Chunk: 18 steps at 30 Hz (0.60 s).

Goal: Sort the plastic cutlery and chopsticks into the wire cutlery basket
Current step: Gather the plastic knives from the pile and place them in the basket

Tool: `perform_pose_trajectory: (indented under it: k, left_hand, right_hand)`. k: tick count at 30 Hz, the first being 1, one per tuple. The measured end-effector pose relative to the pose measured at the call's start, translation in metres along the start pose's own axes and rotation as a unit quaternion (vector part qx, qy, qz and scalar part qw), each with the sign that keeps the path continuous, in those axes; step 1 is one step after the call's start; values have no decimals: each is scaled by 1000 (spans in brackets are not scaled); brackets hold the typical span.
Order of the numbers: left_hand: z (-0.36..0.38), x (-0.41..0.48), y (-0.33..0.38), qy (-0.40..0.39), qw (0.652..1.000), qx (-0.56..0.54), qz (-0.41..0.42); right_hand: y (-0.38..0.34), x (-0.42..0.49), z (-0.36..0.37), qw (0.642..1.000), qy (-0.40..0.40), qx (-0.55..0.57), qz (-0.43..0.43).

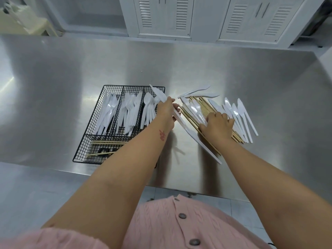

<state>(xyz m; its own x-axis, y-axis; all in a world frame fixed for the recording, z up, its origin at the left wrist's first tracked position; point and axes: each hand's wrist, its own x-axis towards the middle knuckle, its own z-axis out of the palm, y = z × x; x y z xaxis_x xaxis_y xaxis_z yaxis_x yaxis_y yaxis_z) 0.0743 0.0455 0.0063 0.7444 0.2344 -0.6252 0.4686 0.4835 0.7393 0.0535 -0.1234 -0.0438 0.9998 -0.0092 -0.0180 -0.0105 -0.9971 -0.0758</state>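
- Four compartments in the black wire basket (89,122), left of centre on the brushed steel table (233,69): flat white knives, forks and spoons in the three far ones, tan chopsticks (107,142) crosswise in the near one.
- At the basket's right edge, left hand (167,108), fingers wrapped round a white plastic knife (159,93), blade pointing away.
- Just right, loose pile (203,106) of thin wooden sticks, glossy white cutlery lying across them.
- On that pile, right hand (218,125), knuckles up, fingers bent down; grip impossible to tell.
- Farthest right, fanned white pieces (242,114), slim and smooth.
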Motion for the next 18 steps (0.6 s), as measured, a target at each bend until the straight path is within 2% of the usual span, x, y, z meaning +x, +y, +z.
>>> perform_pose_trajectory:
  k: [13,18]
  left_hand:
    - [-9,1,3,3,1000,-9,-13]
    - [-6,3,1,-16,999,36,-11]
  right_hand:
    - [-16,8,4,998,-37,12,48]
    - [-14,9,3,997,-27,43,62]
